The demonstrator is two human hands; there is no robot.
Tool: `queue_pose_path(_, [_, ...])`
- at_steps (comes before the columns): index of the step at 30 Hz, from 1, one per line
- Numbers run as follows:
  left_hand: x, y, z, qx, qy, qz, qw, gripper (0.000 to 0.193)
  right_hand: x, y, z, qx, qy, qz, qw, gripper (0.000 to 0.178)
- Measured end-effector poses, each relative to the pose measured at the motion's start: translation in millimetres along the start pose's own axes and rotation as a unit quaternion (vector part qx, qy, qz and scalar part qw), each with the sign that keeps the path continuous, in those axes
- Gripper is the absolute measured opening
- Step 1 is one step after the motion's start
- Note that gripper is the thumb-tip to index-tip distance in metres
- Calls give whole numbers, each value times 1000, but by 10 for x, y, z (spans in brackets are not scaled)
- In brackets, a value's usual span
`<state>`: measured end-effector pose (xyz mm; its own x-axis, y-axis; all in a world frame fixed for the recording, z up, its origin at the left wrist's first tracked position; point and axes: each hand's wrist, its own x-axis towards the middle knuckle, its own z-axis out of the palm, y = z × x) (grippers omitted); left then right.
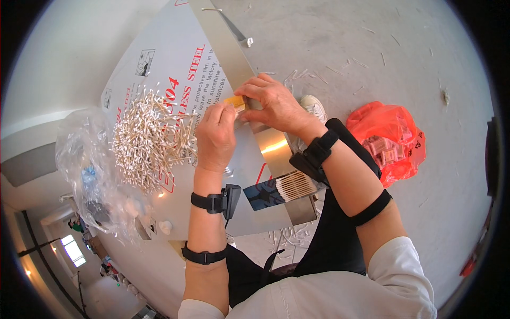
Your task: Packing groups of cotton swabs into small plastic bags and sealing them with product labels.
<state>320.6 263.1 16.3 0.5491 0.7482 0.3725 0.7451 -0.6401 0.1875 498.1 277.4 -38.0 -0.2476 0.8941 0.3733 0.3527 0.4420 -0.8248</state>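
Observation:
Above the metal-topped table, my left hand and my right hand meet at a small yellow packet. Left fingertips pinch its near left side; the right thumb and fingers grip its other end. Fingers cover part of it, so its contents cannot be made out. To the left of my left hand lies a big loose heap of cotton swabs. Closer to my body, below the right wrist, a dark patterned card or box lies with a neat row of cotton swabs side by side at its right end.
Crumpled clear plastic bags hang at the table's left edge. On the floor at right sits a red plastic bag with several small pinkish packs. Scattered swabs litter the floor near my shoe.

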Motion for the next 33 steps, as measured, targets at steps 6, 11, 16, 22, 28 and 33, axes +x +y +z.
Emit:
queue_pose_path(6, [-94, 6, 6, 18, 18, 8, 1000, 14, 4, 0, -1, -11, -4, 1, 1000, 50])
queue_pose_path(11, [-67, 11, -22, 19, 18, -5, 1000, 13, -4, 5, 6, -11, -1, 3, 1000, 51])
queue_pose_path(16, [-83, 62, -76, 17, 28, 5, 999, 12, 3, -5, 7, -9, -1, -1, 1000, 50])
queue_pose_path(22, [-103, 146, -272, -80, 36, -87, 992, 9, 5, 34, 31, -6, 2, -7, 1000, 45])
queue_pose_path(28, [-385, 416, -196, -71, 42, -111, 990, 14, -50, -32, -92, 23, 60, -25, 998, 45])
queue_pose_path(33, [-640, 626, -59, -97, 88, -163, 978, 16, -272, -255, -637, 185, -12, 310, 932, 29])
